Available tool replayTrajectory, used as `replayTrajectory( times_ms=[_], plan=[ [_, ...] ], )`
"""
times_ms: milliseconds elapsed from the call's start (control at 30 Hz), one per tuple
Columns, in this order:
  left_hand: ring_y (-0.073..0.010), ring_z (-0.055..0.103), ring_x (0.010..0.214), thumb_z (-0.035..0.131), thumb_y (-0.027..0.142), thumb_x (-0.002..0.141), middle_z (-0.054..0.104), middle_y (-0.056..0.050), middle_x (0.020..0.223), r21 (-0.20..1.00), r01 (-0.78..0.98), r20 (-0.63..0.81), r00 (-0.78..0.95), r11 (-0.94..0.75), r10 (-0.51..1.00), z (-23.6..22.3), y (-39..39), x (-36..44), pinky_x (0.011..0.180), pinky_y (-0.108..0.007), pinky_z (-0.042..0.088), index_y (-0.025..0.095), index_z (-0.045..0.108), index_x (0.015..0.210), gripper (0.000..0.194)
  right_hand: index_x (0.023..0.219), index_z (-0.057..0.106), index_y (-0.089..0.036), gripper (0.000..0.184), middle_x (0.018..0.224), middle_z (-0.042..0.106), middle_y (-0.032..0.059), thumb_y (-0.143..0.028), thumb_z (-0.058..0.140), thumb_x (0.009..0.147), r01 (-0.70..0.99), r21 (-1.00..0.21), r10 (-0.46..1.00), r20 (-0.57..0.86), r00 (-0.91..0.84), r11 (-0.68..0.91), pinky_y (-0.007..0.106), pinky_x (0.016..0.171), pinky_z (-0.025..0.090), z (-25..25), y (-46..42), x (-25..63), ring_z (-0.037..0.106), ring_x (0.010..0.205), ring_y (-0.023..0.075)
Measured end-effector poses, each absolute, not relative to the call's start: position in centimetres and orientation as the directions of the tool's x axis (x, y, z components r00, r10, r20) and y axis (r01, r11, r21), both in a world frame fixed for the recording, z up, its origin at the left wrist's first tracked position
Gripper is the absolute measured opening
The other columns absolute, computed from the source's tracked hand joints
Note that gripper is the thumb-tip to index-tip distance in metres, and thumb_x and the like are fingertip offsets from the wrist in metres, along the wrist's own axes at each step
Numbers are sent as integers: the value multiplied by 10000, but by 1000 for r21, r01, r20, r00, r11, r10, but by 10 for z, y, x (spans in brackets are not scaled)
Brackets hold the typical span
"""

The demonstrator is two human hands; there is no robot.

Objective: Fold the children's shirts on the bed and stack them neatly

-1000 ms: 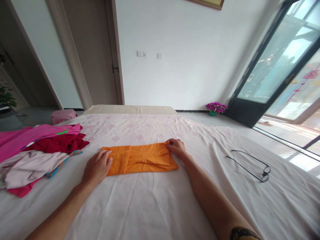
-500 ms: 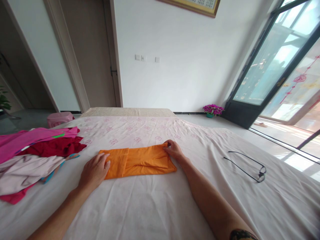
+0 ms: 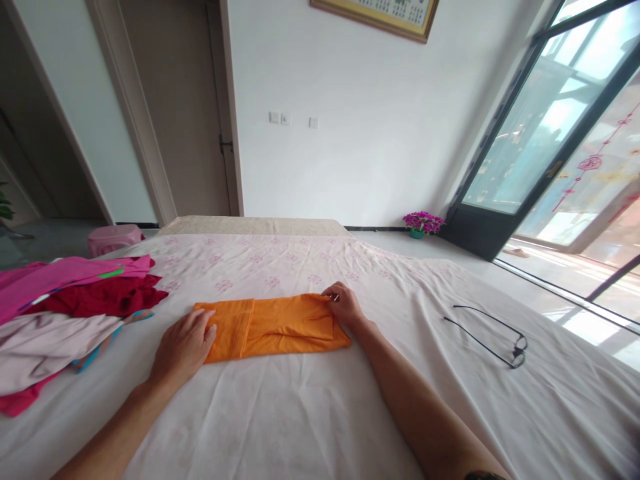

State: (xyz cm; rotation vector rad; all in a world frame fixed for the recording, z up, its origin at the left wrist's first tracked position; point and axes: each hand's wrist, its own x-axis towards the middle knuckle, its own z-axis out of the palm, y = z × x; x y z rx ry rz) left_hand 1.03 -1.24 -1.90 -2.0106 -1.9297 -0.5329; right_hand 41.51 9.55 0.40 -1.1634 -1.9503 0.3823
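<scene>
A folded orange garment (image 3: 280,323) lies as a long strip across the middle of the bed. My left hand (image 3: 183,347) rests flat on its left end, fingers stretched out. At the right end my right hand (image 3: 344,303) has its fingers curled in a pinch on the garment's far right corner. Both forearms reach in from the bottom edge.
A heap of pink, dark red and pale clothes (image 3: 65,307) lies at the left. A black clothes hanger (image 3: 493,333) lies on the sheet (image 3: 300,413) to the right. Beyond the bed are a door, a pink stool (image 3: 113,238), a flower pot (image 3: 423,223) and a glass door.
The hands and garment hold almost the same pose. The camera has tilted up slightly, so everything sits a little lower and further left in view.
</scene>
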Motion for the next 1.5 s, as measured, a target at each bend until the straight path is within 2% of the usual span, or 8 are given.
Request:
replayTrajectory(
  times_ms=[233, 367, 567, 867, 1067, 1200, 1300, 1500],
  plan=[
    [-294, 538, 1250, 374, 309, 919, 622, -145, 1296, 22, 999, 535, 13, -29, 845, -11, -19, 17, 1051, -477, 418, 146, 618, 1235, 432, 802, 674, -224, 255, 878, 617, 4, -31, 551, 688, 715, -457, 824, 481, -301, 528, 217, 680, 416, 18, 76, 405, 574, 768, 129],
    [-293, 462, 1334, 446, 235, 883, 621, -104, 1313, 33, 989, 635, 92, -146, 767, 1, -26, 27, 1136, -527, 325, 202, 637, 1205, 376, 836, 723, -246, 250, 969, 649, 20, -80, 551, 761, 762, -424, 851, 422, -312, 489, 222, 717, 419, 21, 72, 399, 602, 834, 143],
    [-231, 550, 1224, 438, 150, 891, 669, -51, 1205, 106, 912, 646, 239, -395, 725, 17, -34, 44, 1080, -441, 422, 247, 676, 1114, 340, 977, 773, -294, 385, 1015, 692, 7, -84, 524, 771, 717, -477, 861, 264, -435, 509, 235, 840, 444, 26, 76, 405, 629, 930, 165],
    [-160, 616, 960, 496, 153, 925, 674, -27, 977, 368, 630, 484, 498, -684, 719, 52, -56, 192, 878, -300, 510, 251, 657, 1048, 225, 890, 767, -289, 208, 916, 720, -18, -187, 631, 771, 727, -450, 854, 306, -420, 518, 249, 778, 444, 22, 85, 414, 612, 838, 159],
    [-250, 581, 961, 646, 273, 851, 620, -83, 983, 186, 717, 364, 584, -672, 725, 51, -46, 284, 849, -413, 504, 201, 614, 1005, 173, 891, 789, -310, 277, 913, 741, -24, -144, 616, 752, 713, -456, 847, 277, -454, 532, 269, 858, 454, 20, 93, 419, 616, 886, 170],
    [-264, 610, 928, 474, 176, 921, 620, -131, 959, 88, 795, 291, 555, -600, 779, 43, -31, 300, 803, -423, 489, 162, 619, 945, 148, 929, 792, -299, 335, 965, 747, -21, -121, 569, 754, 628, -570, 837, 230, -497, 530, 276, 885, 479, 16, 101, 426, 653, 912, 165],
    [-229, 644, 880, 385, 126, 938, 636, -128, 973, 170, 843, 253, 464, -511, 849, 45, -24, 297, 732, -365, 481, 168, 606, 948, 225, 920, 792, -269, 329, 979, 751, -9, -132, 556, 736, 554, -699, 861, 183, -474, 453, 288, 874, 507, 14, 103, 427, 675, 925, 179],
    [-216, 673, 869, 431, 241, 946, 709, -83, 928, 358, 893, 338, 148, -272, 929, 56, -12, 263, 726, -333, 446, 207, 578, 1016, 166, 868, 773, -189, 382, 868, 758, 15, -145, 443, 680, 398, -879, 897, 69, -437, 261, 296, 827, 540, 24, 98, 424, 690, 852, 186]
  ],
)
